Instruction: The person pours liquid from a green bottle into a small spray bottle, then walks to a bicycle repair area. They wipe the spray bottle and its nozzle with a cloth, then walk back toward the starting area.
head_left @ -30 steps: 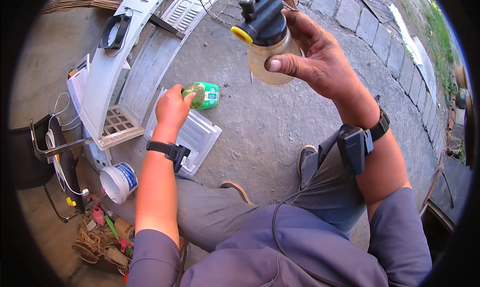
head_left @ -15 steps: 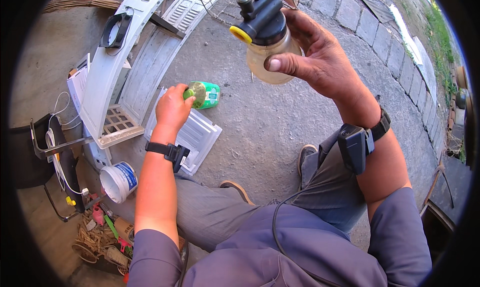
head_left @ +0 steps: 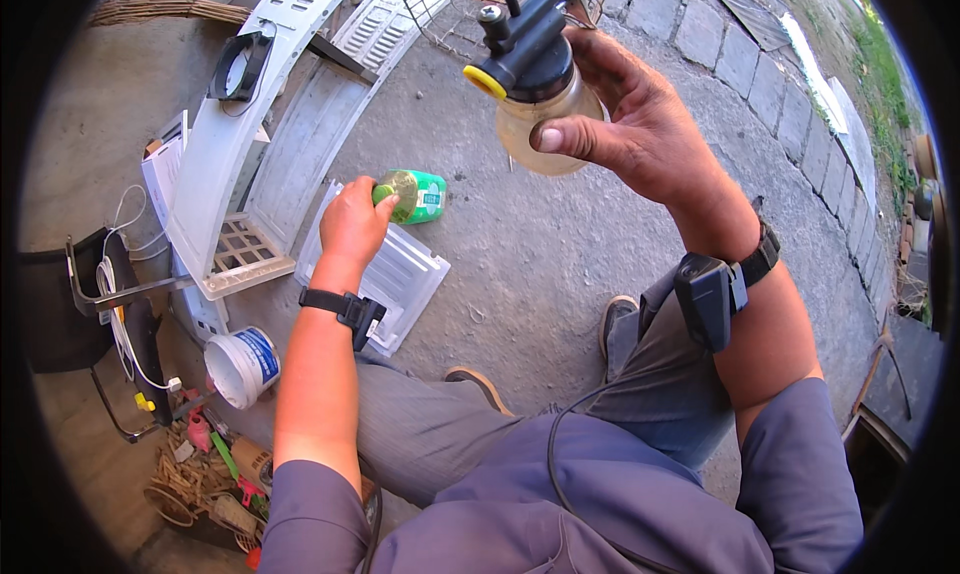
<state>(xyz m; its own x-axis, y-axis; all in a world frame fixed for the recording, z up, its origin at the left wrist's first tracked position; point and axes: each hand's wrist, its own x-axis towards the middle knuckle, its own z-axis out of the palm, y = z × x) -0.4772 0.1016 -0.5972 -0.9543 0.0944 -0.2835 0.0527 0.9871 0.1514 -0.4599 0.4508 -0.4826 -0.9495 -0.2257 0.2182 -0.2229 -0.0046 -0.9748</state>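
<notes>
High at the centre, my right hand (head_left: 640, 124) is wrapped round a cloudy translucent jar (head_left: 545, 134). A black plastic fitting (head_left: 535, 54) caps the jar, with a yellow ring at its opening and a screw on top. My left hand (head_left: 352, 219) grips a clear bottle with a green label (head_left: 428, 196) by its green cap end. The bottle points to the right, its liquid greenish; whether it rests on anything cannot be told. Beneath that hand a pale translucent plastic tray (head_left: 405, 284) lies on the ground.
White perforated metal panels (head_left: 205, 174) stand at the left, near a black chair (head_left: 65, 314) with cables. A white bucket (head_left: 240, 367) lies tipped beside my left forearm. Scrap and toys (head_left: 210, 474) pile up lower left. A wire basket (head_left: 440, 14) is at the top; grey paving blocks (head_left: 700, 29) run along the right.
The whole view has shifted slightly, moving the surroundings a little right and down. Both hands keep their holds on the jar and the bottle.
</notes>
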